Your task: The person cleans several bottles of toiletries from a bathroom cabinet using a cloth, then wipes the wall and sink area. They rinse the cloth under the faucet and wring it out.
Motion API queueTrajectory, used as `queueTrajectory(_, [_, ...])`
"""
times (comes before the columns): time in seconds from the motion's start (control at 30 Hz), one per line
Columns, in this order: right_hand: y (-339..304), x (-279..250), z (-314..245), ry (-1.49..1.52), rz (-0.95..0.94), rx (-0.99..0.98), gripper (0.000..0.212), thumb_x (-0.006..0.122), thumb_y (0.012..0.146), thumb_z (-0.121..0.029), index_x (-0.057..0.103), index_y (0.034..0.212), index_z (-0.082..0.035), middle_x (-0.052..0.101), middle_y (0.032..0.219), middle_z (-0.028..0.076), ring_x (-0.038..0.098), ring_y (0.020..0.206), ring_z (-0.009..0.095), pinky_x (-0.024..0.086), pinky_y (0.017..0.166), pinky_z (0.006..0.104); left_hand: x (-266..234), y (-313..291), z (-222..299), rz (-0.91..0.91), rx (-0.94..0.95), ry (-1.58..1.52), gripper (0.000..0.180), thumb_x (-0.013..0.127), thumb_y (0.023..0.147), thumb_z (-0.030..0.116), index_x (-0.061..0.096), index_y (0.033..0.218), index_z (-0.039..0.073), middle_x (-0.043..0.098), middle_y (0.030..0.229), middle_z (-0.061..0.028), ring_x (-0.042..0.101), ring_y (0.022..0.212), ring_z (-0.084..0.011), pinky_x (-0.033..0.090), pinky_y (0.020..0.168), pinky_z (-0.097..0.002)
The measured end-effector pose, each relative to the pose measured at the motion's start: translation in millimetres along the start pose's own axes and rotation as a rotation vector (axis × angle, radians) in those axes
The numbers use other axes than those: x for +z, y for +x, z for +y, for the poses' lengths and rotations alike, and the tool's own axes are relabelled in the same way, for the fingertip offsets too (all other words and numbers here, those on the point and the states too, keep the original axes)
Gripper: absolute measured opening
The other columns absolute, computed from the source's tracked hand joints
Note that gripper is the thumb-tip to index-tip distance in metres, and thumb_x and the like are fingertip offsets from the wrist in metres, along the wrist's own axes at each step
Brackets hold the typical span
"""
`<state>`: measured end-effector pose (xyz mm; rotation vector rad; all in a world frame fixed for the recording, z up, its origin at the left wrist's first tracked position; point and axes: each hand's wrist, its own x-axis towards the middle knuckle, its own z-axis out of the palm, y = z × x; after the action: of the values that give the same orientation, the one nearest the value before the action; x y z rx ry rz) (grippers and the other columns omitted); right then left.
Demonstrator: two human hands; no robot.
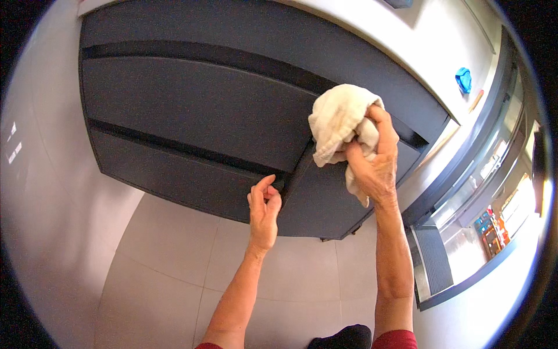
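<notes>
A crumpled off-white cloth [343, 116] is bunched in my right hand [378, 157], its folds pressed against the front of a dark grey cabinet [197, 104]. My fingers wrap round it, and a loose end hangs below the palm. Lower and to the left, my left hand [265, 215] has curled fingers at the top right corner of the lower drawer front [192, 174]. Thumb and index finger close about that corner beside a dark gap. A vertical edge to the right of this hand stands out from the cabinet face.
A white countertop [401, 41] runs along the cabinet's top, with a blue object [463, 80] near its right end. Pale floor tiles [232, 279] lie below. At the right is a dark-framed glass door or window [488, 168]. My dark-clad knee or foot [343, 337] shows at the bottom.
</notes>
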<state>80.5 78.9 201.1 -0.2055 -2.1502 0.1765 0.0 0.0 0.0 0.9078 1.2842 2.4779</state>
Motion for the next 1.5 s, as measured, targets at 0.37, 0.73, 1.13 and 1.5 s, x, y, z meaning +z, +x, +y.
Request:
queueTrajectory(0.37, [-11,-50,-41,0.43,-0.063,0.241,0.036,0.054,0.072,-0.007,0.051,0.108,-0.005,0.055,0.096,0.002,0.052,0.089,0.01,0.041,0.079,0.0233,-2,-3,9,0.125,0.094,0.087,0.022,0.051,0.086,0.014,0.054,0.106,0.004,0.048,0.085,-0.0023,0.042,0.083,-0.0144,0.037,0.075,-0.027])
queueTrajectory(0.73, [-41,-100,-23,0.563,0.145,0.363,0.057,0.052,0.079,-0.032,0.038,0.123,0.002,0.051,0.112,0.015,0.053,0.097,0.022,0.043,0.087,0.0329,34,-36,37,-0.599,0.395,-0.079,0.053,0.076,0.063,0.034,0.051,0.097,0.003,0.052,0.077,-0.0094,0.052,0.065,-0.0218,0.043,0.058,-0.0328])
queueTrajectory(1.13, [-84,-197,-4,0.088,0.16,0.167,0.017,0.049,0.085,-0.015,0.043,0.069,-0.009,0.042,0.061,0.003,0.041,0.057,0.015,0.038,0.065,0.0316,112,-123,17,-0.808,0.446,-0.152,0.058,0.076,0.065,0.028,0.045,0.109,0.005,0.052,0.101,-0.0143,0.051,0.094,-0.0314,0.042,0.08,-0.0422])
queueTrajectory(1.5, [-98,-225,-35,-0.573,0.031,0.21,0.015,0.055,0.08,-0.014,0.049,0.074,-0.001,0.057,0.089,0.021,0.055,0.087,0.029,0.043,0.078,0.0389,67,-28,-61,0.171,0.294,0.608,0.065,0.062,0.076,0.007,0.027,0.13,-0.006,0.038,0.124,-0.024,0.037,0.114,-0.0379,0.027,0.097,-0.0459])
